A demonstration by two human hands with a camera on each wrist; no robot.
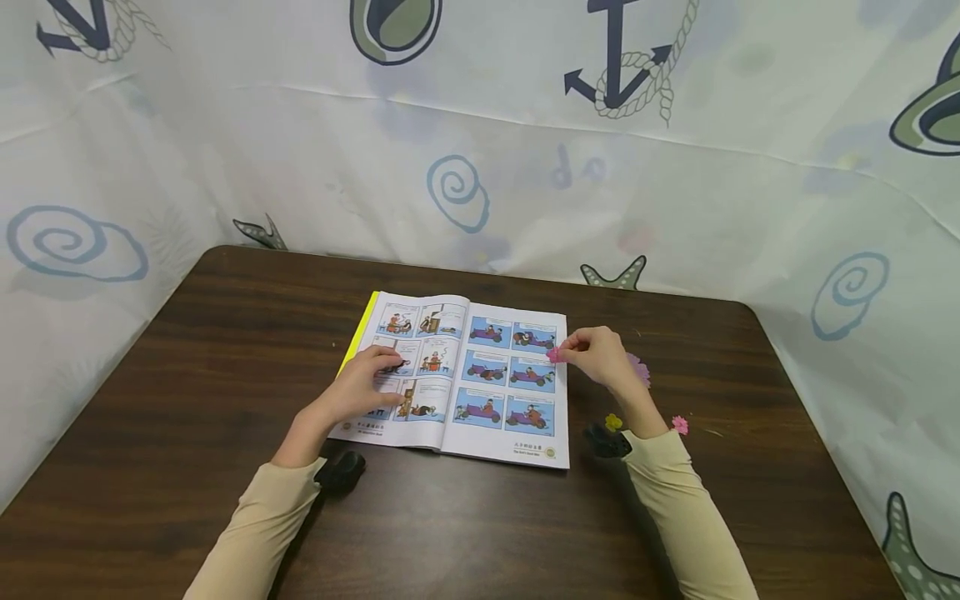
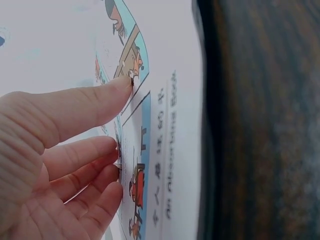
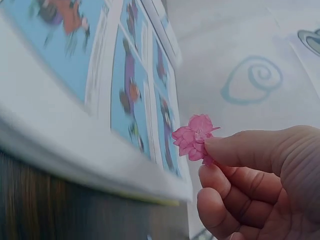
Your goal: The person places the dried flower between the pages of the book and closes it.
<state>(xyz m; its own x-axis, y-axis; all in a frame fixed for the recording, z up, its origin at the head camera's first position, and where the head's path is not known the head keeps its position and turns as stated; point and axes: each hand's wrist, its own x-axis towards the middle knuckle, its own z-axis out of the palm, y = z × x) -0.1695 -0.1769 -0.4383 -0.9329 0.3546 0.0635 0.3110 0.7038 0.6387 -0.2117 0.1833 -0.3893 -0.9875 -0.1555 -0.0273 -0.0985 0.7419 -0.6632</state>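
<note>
An open comic book (image 1: 501,454) lies on the table, with coloured picture panels on both pages. My left hand (image 1: 358,387) rests on its left page, fingers spread and fingertips touching the paper; the left wrist view shows the thumb (image 2: 95,107) against a panel. At the right page's outer edge, my right hand (image 1: 597,357) pinches a small pink flower (image 3: 195,137) between thumb and fingers. Behind the right wrist lies a purple flower (image 1: 640,369), partly hidden. A yellow flower (image 1: 613,422) and another pink flower (image 1: 679,425) lie beside the right forearm.
The dark wooden table (image 1: 187,375) has rounded far corners. A pale printed cloth (image 1: 315,167) with anchors and shells hangs behind it and at its sides. Black wrist devices (image 1: 341,473) sit under both wrists.
</note>
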